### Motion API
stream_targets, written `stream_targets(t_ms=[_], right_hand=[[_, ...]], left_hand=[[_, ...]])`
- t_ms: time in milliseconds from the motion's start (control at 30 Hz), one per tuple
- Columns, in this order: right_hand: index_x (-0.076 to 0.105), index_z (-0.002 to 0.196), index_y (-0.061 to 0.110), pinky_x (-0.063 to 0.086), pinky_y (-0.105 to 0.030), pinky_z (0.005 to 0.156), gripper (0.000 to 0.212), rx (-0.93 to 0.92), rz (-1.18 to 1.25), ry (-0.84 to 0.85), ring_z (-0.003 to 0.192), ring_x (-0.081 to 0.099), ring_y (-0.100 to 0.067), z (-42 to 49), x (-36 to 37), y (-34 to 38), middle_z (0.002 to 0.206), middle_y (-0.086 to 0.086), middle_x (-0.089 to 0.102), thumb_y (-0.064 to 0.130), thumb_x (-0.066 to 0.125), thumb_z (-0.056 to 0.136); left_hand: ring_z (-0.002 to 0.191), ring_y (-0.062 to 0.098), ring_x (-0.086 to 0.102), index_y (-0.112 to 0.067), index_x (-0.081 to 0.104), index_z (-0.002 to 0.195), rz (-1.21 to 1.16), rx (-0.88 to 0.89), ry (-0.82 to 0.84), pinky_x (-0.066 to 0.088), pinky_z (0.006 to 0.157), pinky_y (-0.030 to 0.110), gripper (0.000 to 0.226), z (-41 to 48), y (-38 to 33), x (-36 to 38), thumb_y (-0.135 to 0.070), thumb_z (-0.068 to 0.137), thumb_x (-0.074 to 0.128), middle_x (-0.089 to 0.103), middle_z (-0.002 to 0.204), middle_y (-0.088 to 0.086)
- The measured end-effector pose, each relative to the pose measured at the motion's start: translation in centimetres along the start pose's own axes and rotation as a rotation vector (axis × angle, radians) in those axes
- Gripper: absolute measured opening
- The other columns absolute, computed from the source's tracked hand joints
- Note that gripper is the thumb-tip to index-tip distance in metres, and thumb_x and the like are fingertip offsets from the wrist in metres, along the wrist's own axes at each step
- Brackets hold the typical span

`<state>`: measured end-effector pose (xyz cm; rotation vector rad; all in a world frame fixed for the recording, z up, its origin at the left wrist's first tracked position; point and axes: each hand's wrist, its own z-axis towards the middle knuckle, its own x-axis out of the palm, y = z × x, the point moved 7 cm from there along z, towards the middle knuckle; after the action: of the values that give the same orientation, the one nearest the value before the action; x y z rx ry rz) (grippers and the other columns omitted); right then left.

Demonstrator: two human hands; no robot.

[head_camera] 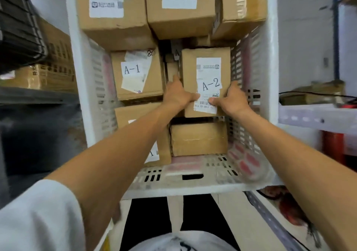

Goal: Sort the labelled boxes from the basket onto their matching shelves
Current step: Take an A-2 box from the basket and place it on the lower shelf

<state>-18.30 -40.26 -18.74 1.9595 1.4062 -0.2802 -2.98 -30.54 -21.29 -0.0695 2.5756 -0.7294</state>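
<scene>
A small cardboard box labelled A-2 (205, 73) is held over the white slatted basket (249, 100). My left hand (178, 94) grips its left side, thumb across the label's lower edge. My right hand (230, 99) grips its right side, thumb on the barcode. Inside the basket lie a box labelled A-1 (138, 74), a larger A-2 box (113, 11) at the far left, a plain box (199, 138) under the held one, and a box (135, 113) partly hidden by my left forearm.
Two more cardboard boxes (181, 9) fill the basket's far end. A dark shelf with boxes (46, 76) stands at the left, under a black crate (19, 30). A white shelf (316, 115) with cables is at the right.
</scene>
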Motion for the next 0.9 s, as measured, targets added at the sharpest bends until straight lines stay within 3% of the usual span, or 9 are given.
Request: stream_targets(t_ms=[200,300,500,600,700,800,900], right_hand=[[0.031,0.138,0.011,0.043,-0.031,0.099,0.085,0.031,0.120,-0.006,0.123,0.051,-0.021,1.7,0.6,-0.2,0.131,-0.004,0.055,-0.001,0.080,0.070],[0.021,0.144,0.008,0.042,-0.032,0.102,0.095,0.048,0.095,0.031,0.125,0.049,-0.022,1.8,1.0,-0.1,0.132,-0.005,0.053,-0.002,0.079,0.069],[0.023,0.136,0.007,0.040,-0.030,0.101,0.099,-0.013,0.152,0.034,0.124,0.049,-0.021,-2.0,-0.8,0.3,0.132,-0.004,0.052,0.002,0.087,0.061],[0.023,0.136,0.013,0.041,-0.040,0.107,0.113,-0.109,0.230,0.015,0.124,0.050,-0.019,-5.1,-1.8,2.6,0.130,-0.001,0.054,-0.001,0.091,0.047],[0.028,0.133,0.020,0.045,-0.038,0.103,0.113,-0.228,0.347,0.003,0.116,0.054,-0.012,-8.8,-3.0,5.3,0.123,0.006,0.056,-0.002,0.093,0.042],[0.040,0.114,0.032,0.053,-0.036,0.094,0.095,-0.315,0.428,-0.029,0.101,0.062,0.000,-13.4,-4.5,7.0,0.112,0.012,0.062,-0.003,0.092,0.044],[0.036,0.127,0.035,0.053,-0.041,0.094,0.109,-0.360,0.467,-0.074,0.112,0.060,-0.009,-18.4,-5.3,7.9,0.121,0.010,0.061,0.015,0.096,0.039]], left_hand=[[0.127,0.022,0.048,-0.027,0.008,0.153,-0.344,-0.064,0.125,0.039,0.109,0.046,0.115,0.6,0.9,1.5,-0.008,0.068,0.083,0.050,0.141,0.002],[0.126,0.018,0.048,-0.033,0.011,0.152,-0.377,-0.063,0.109,0.040,0.108,0.045,0.119,0.0,1.3,1.6,-0.011,0.064,0.087,0.051,0.140,-0.002],[0.130,0.020,0.045,-0.035,0.012,0.152,-0.372,-0.001,0.152,0.040,0.107,0.040,0.118,-4.1,0.3,-0.1,-0.010,0.064,0.087,0.046,0.144,0.001],[0.126,0.021,0.047,-0.030,0.015,0.152,-0.361,0.055,0.142,0.043,0.104,0.043,0.115,-6.8,-0.8,-2.8,-0.012,0.064,0.087,0.046,0.142,0.003],[0.120,0.020,0.050,-0.031,0.021,0.149,-0.358,0.134,0.133,0.046,0.095,0.036,0.105,-9.6,-2.2,-6.1,-0.017,0.067,0.086,0.044,0.140,0.006],[0.121,0.024,0.051,-0.037,0.025,0.143,-0.335,0.236,0.150,0.046,0.101,0.047,0.110,-13.1,-3.9,-9.0,-0.034,0.054,0.090,0.046,0.139,0.006],[0.121,0.023,0.053,-0.041,0.026,0.139,-0.311,0.330,0.178,0.046,0.102,0.049,0.115,-16.8,-5.0,-11.0,-0.046,0.043,0.089,0.045,0.139,0.005]])
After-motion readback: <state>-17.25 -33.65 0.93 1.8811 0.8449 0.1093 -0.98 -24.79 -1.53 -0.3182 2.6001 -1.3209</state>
